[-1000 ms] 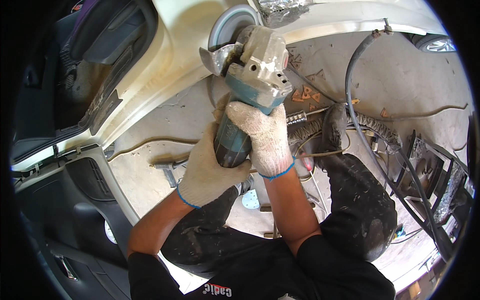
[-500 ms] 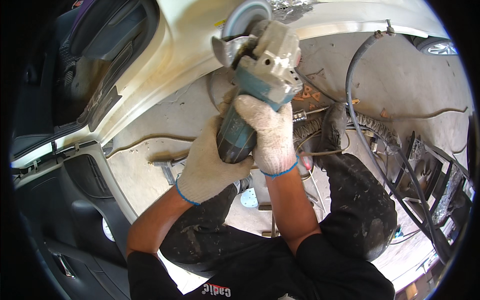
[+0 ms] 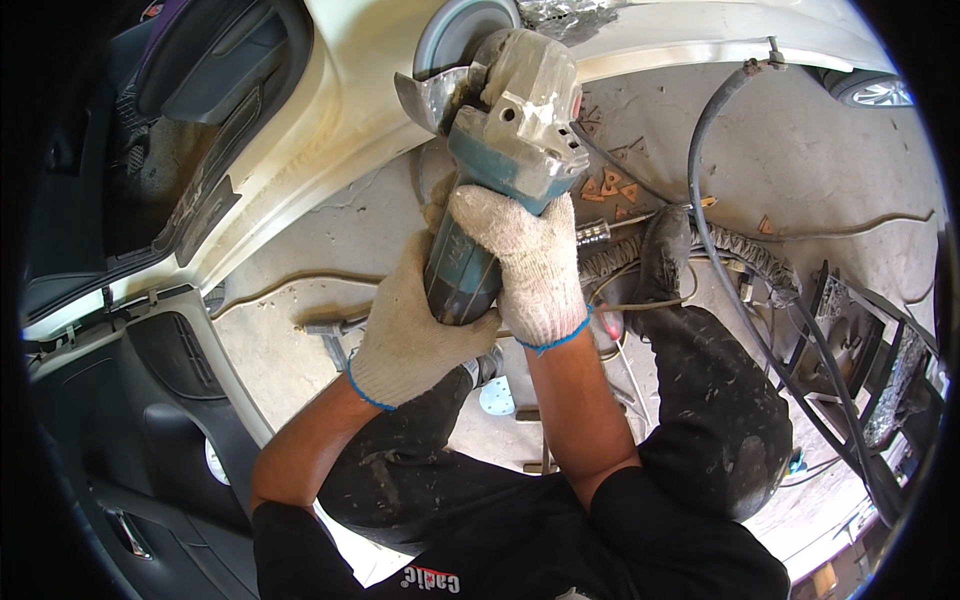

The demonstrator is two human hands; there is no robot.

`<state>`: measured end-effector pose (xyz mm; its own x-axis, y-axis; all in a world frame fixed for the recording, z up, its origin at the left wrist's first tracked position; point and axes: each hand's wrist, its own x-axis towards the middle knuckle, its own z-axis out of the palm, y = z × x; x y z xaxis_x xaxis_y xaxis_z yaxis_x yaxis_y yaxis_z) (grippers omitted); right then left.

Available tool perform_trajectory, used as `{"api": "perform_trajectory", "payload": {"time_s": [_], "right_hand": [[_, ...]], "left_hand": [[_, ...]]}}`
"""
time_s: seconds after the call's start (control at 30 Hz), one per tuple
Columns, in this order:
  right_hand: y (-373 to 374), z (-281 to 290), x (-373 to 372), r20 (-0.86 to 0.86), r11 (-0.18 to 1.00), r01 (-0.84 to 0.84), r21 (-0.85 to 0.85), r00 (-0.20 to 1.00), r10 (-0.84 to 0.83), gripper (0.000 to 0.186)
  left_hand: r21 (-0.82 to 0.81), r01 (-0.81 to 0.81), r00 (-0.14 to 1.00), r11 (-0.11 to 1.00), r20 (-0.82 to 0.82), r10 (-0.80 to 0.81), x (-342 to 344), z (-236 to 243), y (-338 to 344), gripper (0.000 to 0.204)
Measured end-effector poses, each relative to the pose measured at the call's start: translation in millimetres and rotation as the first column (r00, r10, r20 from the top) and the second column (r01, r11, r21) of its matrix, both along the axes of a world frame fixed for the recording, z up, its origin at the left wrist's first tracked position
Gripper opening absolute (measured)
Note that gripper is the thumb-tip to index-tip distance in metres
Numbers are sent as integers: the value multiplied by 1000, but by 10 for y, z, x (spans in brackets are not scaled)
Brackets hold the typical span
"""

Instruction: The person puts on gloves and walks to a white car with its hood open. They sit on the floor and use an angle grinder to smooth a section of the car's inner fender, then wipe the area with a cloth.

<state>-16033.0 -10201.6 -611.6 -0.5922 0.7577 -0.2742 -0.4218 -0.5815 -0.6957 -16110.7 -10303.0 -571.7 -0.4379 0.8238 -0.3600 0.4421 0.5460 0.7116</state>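
An angle grinder [image 3: 500,160] with a worn teal body and scuffed metal head is held up in front of me by both gloved hands. My left hand [image 3: 405,325], in a white knit glove, is closed around the rear of the body. Near the head, my right hand [image 3: 535,265], gloved alike, wraps the body with its thumb across the top. The round grey disc [image 3: 462,38] meets or sits just before the pale car body panel [image 3: 370,60]; I cannot tell if they touch. A bent metal guard [image 3: 425,100] sticks out beside the disc.
An open car door [image 3: 150,420] stands at the left by the doorway. A dark hose [image 3: 695,150] arcs down on the right towards a black metal frame [image 3: 850,340]. Orange triangular pieces [image 3: 610,185], cables and a round sanding disc [image 3: 496,395] lie on the floor.
The angle grinder and both hands have shifted slightly left, and the grinder's head has moved a little up along the car panel. The grip is the same.
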Motion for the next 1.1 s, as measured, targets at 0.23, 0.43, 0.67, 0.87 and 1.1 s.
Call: {"api": "perform_trajectory", "payload": {"time_s": [0.23, 0.43, 0.67, 0.87, 1.1], "right_hand": [[-5, 63, 12, -32, 998, 31, -46, 999, -33, 35], [-19, 62, 0, -20, 996, 54, -73, 998, -56, 29], [-10, 100, 74, -49, 984, 33, -173, 998, -42, 30], [-38, 16, -3, -1, 996, 15, -83, 1000, -15, 34], [-35, 46, 38, -15, 996, 26, -87, 1000, -27, 34]], "left_hand": [[-1, -17, 1000, 1000, 11, 17, 10, 14, 10, 63], [-22, -13, 999, 1000, 42, 14, -1, 20, 17, 63], [-82, -1, 994, 997, 105, 10, 1, 67, 59, 71], [-20, -35, 997, 999, 68, 37, 5, 24, 7, 59], [-18, -6, 1000, 1000, -5, 6, 18, 20, 4, 61]]}}
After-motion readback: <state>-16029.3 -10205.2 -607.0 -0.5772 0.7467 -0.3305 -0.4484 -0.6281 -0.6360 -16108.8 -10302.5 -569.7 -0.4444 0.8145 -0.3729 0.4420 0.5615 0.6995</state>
